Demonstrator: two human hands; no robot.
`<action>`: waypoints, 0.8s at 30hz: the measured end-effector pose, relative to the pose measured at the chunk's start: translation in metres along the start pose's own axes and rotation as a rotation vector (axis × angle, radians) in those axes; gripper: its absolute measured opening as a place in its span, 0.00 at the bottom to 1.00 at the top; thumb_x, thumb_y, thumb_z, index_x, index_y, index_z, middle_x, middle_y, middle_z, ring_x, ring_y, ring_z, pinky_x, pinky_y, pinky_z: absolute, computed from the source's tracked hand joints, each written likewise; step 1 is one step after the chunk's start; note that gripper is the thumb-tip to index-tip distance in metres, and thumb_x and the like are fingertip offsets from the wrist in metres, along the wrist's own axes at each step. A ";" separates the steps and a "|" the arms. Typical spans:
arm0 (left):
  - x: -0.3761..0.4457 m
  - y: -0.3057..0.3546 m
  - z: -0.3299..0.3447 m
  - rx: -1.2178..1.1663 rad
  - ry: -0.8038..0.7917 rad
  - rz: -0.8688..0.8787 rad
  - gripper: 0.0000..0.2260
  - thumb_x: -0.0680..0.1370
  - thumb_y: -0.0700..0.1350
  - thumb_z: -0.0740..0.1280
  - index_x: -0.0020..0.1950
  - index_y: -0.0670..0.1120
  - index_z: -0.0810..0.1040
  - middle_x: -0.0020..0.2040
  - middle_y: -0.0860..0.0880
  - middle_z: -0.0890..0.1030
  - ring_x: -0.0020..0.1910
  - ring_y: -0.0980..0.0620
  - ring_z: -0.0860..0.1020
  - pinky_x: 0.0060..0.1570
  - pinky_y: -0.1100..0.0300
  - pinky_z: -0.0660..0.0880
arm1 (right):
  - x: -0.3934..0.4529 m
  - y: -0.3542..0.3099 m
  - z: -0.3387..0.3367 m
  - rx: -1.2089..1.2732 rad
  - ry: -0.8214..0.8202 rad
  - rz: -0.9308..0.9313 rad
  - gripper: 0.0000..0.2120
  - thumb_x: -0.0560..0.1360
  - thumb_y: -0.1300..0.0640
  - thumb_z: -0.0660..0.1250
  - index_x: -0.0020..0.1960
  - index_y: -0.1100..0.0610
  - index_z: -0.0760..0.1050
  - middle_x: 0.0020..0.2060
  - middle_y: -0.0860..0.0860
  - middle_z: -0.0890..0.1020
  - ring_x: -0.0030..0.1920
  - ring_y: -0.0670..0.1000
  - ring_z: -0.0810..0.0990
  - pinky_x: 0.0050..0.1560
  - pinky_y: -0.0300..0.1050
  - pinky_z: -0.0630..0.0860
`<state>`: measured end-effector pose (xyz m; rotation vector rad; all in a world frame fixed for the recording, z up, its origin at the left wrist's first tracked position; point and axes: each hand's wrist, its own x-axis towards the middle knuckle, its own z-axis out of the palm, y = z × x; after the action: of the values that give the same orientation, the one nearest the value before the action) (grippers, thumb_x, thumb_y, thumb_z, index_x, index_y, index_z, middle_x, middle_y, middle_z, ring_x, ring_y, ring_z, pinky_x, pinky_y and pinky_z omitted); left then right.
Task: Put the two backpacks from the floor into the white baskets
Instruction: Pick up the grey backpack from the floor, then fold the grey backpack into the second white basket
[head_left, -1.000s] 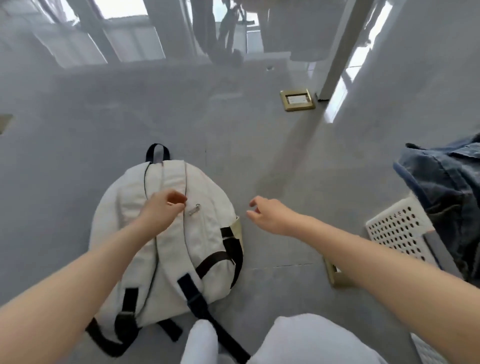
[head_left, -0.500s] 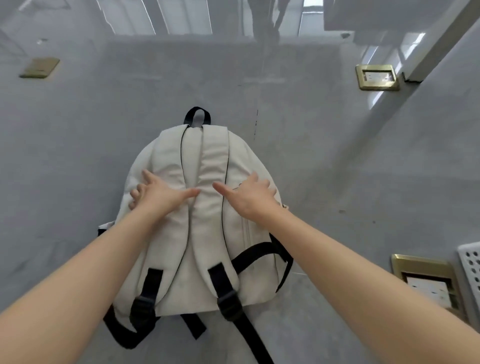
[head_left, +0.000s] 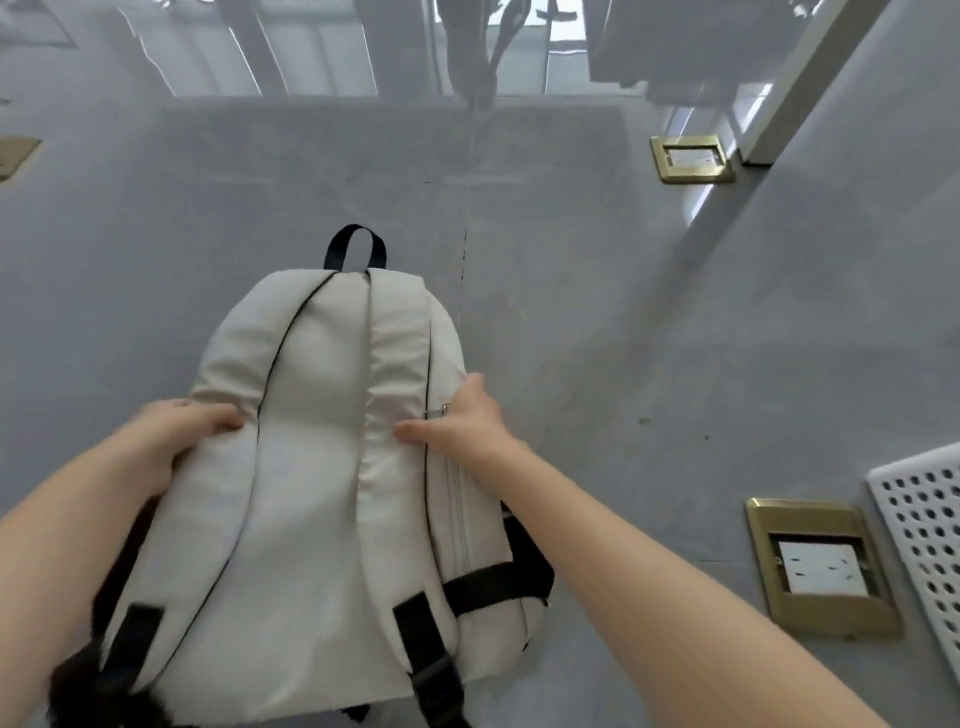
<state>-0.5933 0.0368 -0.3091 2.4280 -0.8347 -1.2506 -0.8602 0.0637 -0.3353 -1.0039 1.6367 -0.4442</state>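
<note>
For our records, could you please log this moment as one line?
phase: grasp | left hand and right hand: gripping white backpack sides | basket: right edge

Both hands grip a white backpack (head_left: 322, 467) by its sides: left hand (head_left: 174, 431), right hand (head_left: 460, 421). A white basket (head_left: 924, 525) sits at the floor's right edge.

backpack (head_left: 317, 467): cream, black straps | floor (head_left: 675, 338): grey | basket (head_left: 924, 519): white, perforated

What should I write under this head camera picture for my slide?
Two hands, left hand and right hand, grip a cream backpack by its sides.
</note>
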 end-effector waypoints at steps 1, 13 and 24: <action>-0.006 0.002 -0.004 -0.077 -0.139 -0.056 0.23 0.71 0.44 0.72 0.65 0.39 0.77 0.52 0.35 0.81 0.47 0.41 0.83 0.52 0.47 0.79 | -0.005 0.007 -0.005 0.095 -0.021 -0.003 0.38 0.62 0.48 0.79 0.65 0.59 0.66 0.57 0.52 0.77 0.59 0.55 0.77 0.57 0.51 0.76; -0.119 0.086 0.084 -0.339 -0.483 0.377 0.06 0.71 0.41 0.73 0.47 0.47 0.82 0.35 0.49 0.86 0.30 0.53 0.84 0.27 0.62 0.79 | -0.107 0.039 -0.159 0.540 0.225 -0.046 0.16 0.69 0.56 0.76 0.55 0.57 0.80 0.45 0.52 0.87 0.42 0.49 0.87 0.40 0.42 0.83; -0.314 0.177 0.128 -0.397 -0.768 0.745 0.03 0.69 0.44 0.74 0.39 0.50 0.82 0.33 0.51 0.85 0.28 0.54 0.82 0.31 0.59 0.81 | -0.314 0.017 -0.294 0.598 0.636 -0.179 0.13 0.70 0.56 0.75 0.52 0.59 0.80 0.42 0.54 0.88 0.39 0.52 0.87 0.36 0.46 0.83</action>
<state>-0.9056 0.0895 -0.0938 1.1056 -1.3381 -1.7685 -1.1293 0.2616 -0.0634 -0.5727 1.7858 -1.3920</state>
